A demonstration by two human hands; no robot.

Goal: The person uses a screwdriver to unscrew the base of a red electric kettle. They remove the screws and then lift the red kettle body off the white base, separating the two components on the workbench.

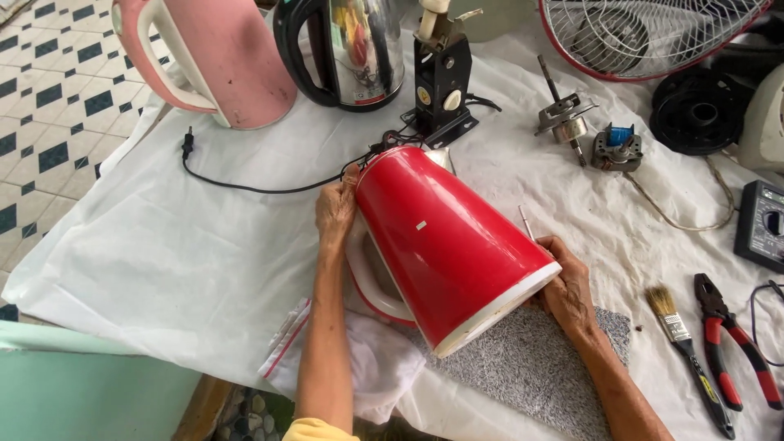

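Note:
A red electric kettle with a white handle and a white rim lies tilted on its side, base toward me, over a grey speckled pad. My left hand grips it near the top by the handle. My right hand holds its lower edge at the base rim. A black power cord runs from the kettle's top to the left across the white sheet.
A pink kettle, a steel kettle with black handle and a black bracket device stand at the back. Small motors, a fan guard, a multimeter, a brush and red-handled pliers lie at the right.

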